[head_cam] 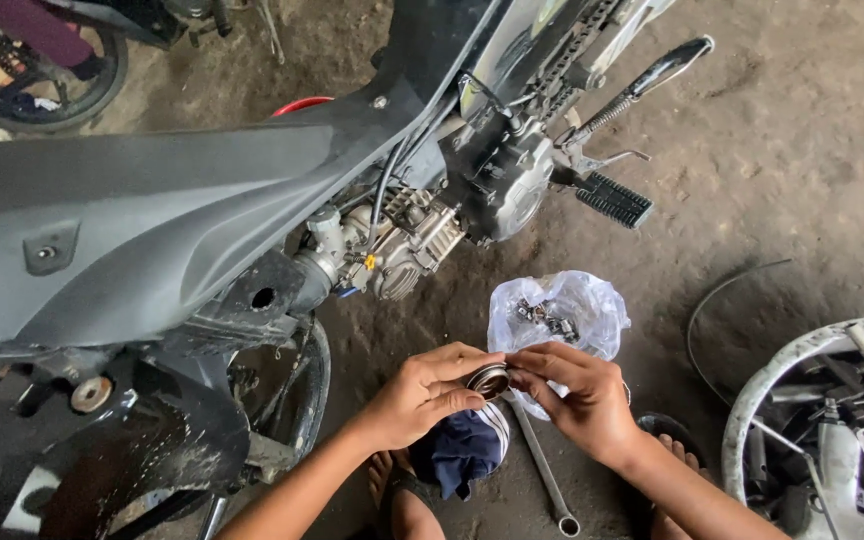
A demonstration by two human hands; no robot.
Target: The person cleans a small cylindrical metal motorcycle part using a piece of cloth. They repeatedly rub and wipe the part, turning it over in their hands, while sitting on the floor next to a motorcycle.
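Here, small round metal ring (pixel 489 380), dark and greasy, pinched between left hand (pixel 422 395) and right hand (pixel 577 395), both clamped on it.

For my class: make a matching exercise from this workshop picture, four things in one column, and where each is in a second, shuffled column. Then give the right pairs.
Things
1. round metal ring
2. clear plastic bag
3. spanner
4. dark blue cloth

Places
A. flat on the dirt floor, below the right hand
B. pinched between the fingers of both hands
C. on the ground just beyond the hands, with small metal parts inside
D. bunched under the left hand

Pairs: 1-B, 2-C, 3-A, 4-D
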